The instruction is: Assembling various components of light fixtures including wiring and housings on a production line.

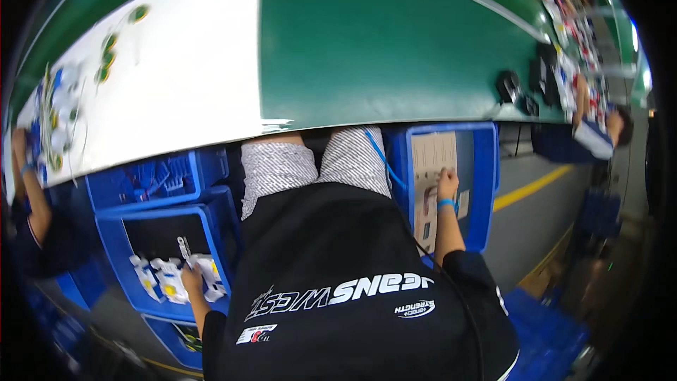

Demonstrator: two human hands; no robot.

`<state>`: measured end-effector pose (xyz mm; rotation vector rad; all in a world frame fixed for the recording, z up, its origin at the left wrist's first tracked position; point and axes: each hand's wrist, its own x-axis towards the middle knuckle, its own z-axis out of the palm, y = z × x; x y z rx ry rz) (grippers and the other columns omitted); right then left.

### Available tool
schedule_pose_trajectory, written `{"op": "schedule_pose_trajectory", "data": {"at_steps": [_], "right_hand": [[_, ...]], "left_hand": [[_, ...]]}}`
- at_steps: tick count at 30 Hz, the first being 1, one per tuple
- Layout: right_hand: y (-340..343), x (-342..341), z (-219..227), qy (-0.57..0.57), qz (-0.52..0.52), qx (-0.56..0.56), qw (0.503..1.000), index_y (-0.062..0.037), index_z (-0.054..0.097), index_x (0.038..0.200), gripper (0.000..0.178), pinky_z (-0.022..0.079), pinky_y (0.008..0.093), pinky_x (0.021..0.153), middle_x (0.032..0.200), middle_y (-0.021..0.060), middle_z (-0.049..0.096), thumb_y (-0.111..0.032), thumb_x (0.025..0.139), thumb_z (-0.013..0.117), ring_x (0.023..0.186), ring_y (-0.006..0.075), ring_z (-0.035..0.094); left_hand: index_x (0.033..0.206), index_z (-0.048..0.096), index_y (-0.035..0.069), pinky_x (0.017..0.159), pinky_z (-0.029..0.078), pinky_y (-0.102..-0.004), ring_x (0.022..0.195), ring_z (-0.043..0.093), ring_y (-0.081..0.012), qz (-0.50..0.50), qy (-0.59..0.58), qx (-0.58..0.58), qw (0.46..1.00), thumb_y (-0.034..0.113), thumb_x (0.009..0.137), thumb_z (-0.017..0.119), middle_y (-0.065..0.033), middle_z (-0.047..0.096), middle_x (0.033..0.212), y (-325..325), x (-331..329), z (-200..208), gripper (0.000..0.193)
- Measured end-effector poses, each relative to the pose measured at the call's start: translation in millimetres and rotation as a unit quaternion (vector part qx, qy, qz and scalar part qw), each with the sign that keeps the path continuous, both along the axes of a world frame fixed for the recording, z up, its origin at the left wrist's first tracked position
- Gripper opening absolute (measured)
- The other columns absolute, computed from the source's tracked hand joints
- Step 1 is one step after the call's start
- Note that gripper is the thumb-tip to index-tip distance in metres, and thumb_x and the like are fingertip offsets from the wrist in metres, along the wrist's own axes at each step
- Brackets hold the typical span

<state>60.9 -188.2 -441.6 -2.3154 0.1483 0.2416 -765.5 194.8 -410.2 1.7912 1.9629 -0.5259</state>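
My left hand (192, 279) reaches down into a blue bin (113, 257) at my left side. It touches, or lies right beside, white packets (169, 279) with yellow spots; its fingers are too small and blurred to read. On the other side, my right hand (448, 183), with a blue band at the wrist, is over a second blue bin (482, 190). Its fingers are curled closed above printed brown cardboard (431, 152) in that bin. Whatever they pinch, if anything, cannot be made out.
Before me stands a table with a white part (204, 49) and a green mat (381, 49). Several green-and-yellow round pieces (106, 63) lie on the white part. A black device (508, 86) sits at the right. Another blue bin (151, 176) holds blue parts. Co-workers are at both sides.
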Motion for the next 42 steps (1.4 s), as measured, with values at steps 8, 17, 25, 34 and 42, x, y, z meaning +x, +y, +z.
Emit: {"op": "schedule_pose_trajectory", "data": {"at_steps": [8,17,25,34,42], "right_hand": [[-19,-25,17,-0.158,-0.062,-0.147,0.974,-0.0004,0.062,0.084,0.025,0.051,0.0403,0.069,0.077,0.0159,0.066,-0.023,0.094,0.065,0.07,0.0284,0.064],[-11,-40,40,-0.141,0.18,-0.214,0.95,-0.0081,0.062,0.121,0.037,0.051,0.0473,0.088,0.108,0.0172,0.065,-0.009,0.083,0.064,0.101,0.0376,0.062],[121,-18,21,-0.08,0.306,-0.137,0.939,-0.0115,0.064,0.125,0.041,0.053,0.048,0.086,0.106,0.0188,0.068,-0.009,0.084,0.059,0.094,0.0408,0.066],[130,-1,96,-0.041,0.243,-0.178,0.953,-0.0046,0.067,0.092,0.029,0.054,0.0553,0.074,0.082,0.0245,0.07,-0.03,0.087,0.055,0.081,0.044,0.069],[-5,-60,340,-0.113,0.107,-0.153,0.976,-0.0034,0.046,0.072,0.033,0.039,0.0351,0.054,0.063,0.0131,0.046,-0.009,0.081,0.077,0.057,0.0225,0.043]], "left_hand": [[0.137,0.04,0.0,0.076,0.052,-0.0498,0.083,0.067,-0.0459,-0.106,0.03,0.027,0.993,0.003,0.083,0.062,-0.0285,0.067,0.088,82,38,114,0.059],[0.155,0.034,0.002,0.115,0.034,-0.0413,0.137,0.046,-0.0294,0.105,-0.474,0.142,0.863,0.017,0.091,0.061,-0.0167,0.046,0.15,196,172,301,0.072],[0.124,0.063,0.0,0.1,0.048,-0.04,0.112,0.065,-0.0249,0.148,-0.709,-0.091,0.684,0.021,0.093,0.066,-0.0126,0.069,0.12,252,461,272,0.038],[0.122,0.058,0.004,0.064,0.046,-0.0337,0.09,0.063,-0.0209,0.087,-0.777,-0.128,0.61,0.025,0.092,0.065,-0.0067,0.067,0.107,240,702,173,0.037],[0.132,0.053,0.003,0.088,0.054,-0.0399,0.108,0.065,-0.0268,0.085,-0.787,-0.094,0.604,0.022,0.092,0.063,-0.0123,0.065,0.118,259,697,144,0.046]]}}
